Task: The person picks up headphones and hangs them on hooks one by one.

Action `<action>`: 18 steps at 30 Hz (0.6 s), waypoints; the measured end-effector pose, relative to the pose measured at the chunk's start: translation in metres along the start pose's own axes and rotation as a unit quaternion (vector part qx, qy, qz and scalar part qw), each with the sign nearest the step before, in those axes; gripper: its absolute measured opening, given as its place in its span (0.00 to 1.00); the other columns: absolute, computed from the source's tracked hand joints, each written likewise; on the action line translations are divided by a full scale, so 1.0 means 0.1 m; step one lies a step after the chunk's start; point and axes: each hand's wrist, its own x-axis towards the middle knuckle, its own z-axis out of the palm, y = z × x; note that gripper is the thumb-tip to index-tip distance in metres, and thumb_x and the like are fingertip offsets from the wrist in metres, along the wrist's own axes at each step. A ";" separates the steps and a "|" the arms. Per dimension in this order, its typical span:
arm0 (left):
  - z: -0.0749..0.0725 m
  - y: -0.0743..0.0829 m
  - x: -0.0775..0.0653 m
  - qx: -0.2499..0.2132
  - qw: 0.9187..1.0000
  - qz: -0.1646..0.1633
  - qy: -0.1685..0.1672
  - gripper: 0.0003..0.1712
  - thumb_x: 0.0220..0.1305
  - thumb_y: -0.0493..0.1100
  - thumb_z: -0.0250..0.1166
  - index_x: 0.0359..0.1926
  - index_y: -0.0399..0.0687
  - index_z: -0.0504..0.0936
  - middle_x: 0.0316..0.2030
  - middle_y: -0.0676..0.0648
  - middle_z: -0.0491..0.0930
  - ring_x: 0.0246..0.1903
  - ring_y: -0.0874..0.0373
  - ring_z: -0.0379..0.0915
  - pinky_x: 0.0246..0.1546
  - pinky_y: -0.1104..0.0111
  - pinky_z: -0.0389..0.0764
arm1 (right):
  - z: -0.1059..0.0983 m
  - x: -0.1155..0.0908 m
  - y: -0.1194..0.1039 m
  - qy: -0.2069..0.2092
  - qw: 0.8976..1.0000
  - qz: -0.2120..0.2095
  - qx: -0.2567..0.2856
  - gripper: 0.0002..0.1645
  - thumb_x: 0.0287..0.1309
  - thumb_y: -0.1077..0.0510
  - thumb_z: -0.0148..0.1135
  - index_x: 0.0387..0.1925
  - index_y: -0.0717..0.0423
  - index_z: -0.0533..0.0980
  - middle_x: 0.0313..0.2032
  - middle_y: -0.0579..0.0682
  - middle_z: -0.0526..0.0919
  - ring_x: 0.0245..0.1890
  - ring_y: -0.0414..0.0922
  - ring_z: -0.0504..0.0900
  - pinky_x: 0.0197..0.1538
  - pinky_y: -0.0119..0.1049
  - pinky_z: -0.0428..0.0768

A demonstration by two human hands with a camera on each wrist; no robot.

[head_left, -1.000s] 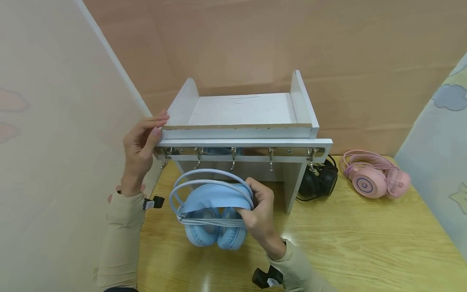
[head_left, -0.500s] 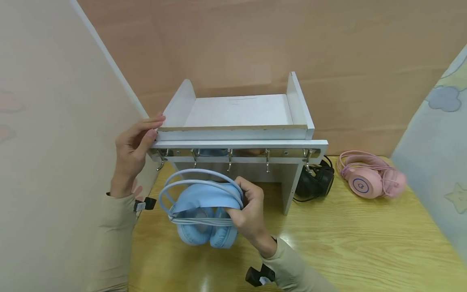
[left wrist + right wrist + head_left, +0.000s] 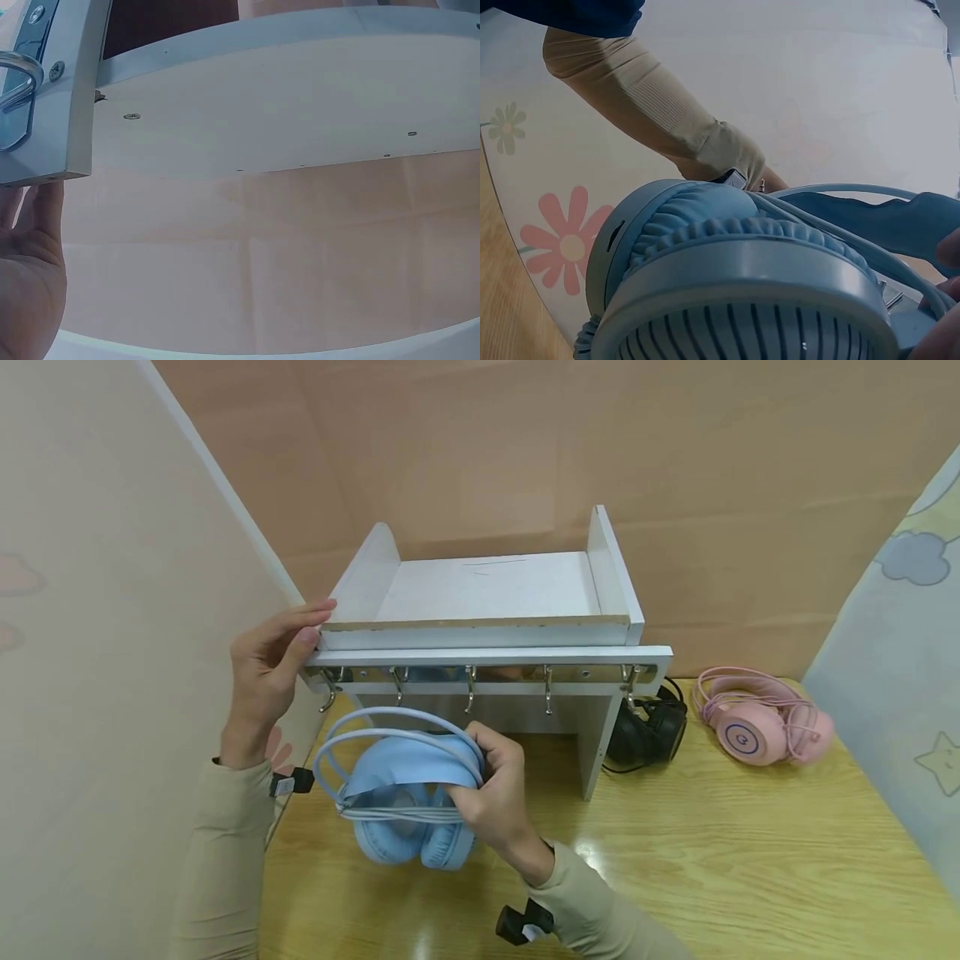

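My right hand grips the light blue headphones by the right side of the headband, with fingers and thumb round it and the cable coil. Their ear cups hang down above the table. In the right wrist view, an ear cup fills the lower part and only some fingertips show at the right edge. My left hand rests against the left end of the white shelf, fingers fairly straight. Several metal hooks line the shelf's front rail, just beyond the headphones. The left wrist view shows the rail's end beside the left hand.
Black headphones lie on the wooden table by the shelf's right side panel. Pink headphones with a bundled cable lie farther right. A pale wall stands close on the left, and a brown-covered wall rises behind.
My right hand has carried the blue headphones a little to the left. The left hand stays at the shelf's left end. The whole head view has shifted slightly.
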 end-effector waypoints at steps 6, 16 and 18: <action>-0.01 0.00 0.00 -0.002 1.000 -0.002 -0.005 0.14 0.70 0.22 0.59 0.52 0.21 0.85 0.55 0.43 0.90 0.59 0.52 0.85 0.52 0.73 0.84 | 0.04 0.02 0.05 0.004 1.000 -0.003 -0.004 0.14 0.48 0.78 0.60 0.22 0.59 0.68 0.14 0.50 0.60 0.16 0.33 0.61 0.19 0.26 0.64; -0.02 0.00 0.00 -0.003 1.000 -0.010 -0.012 0.14 0.70 0.22 0.58 0.52 0.21 0.84 0.56 0.44 0.89 0.61 0.52 0.83 0.56 0.72 0.82 | 0.12 0.03 0.08 0.002 1.000 0.019 0.005 0.13 0.48 0.77 0.63 0.23 0.60 0.70 0.16 0.51 0.62 0.19 0.34 0.63 0.22 0.26 0.65; -0.02 0.00 0.00 0.000 1.000 -0.011 -0.014 0.15 0.70 0.22 0.58 0.53 0.21 0.84 0.56 0.44 0.89 0.62 0.52 0.83 0.57 0.72 0.82 | 0.15 0.03 0.09 0.003 1.000 0.025 0.004 0.13 0.48 0.76 0.63 0.23 0.61 0.70 0.16 0.52 0.62 0.20 0.35 0.64 0.24 0.26 0.66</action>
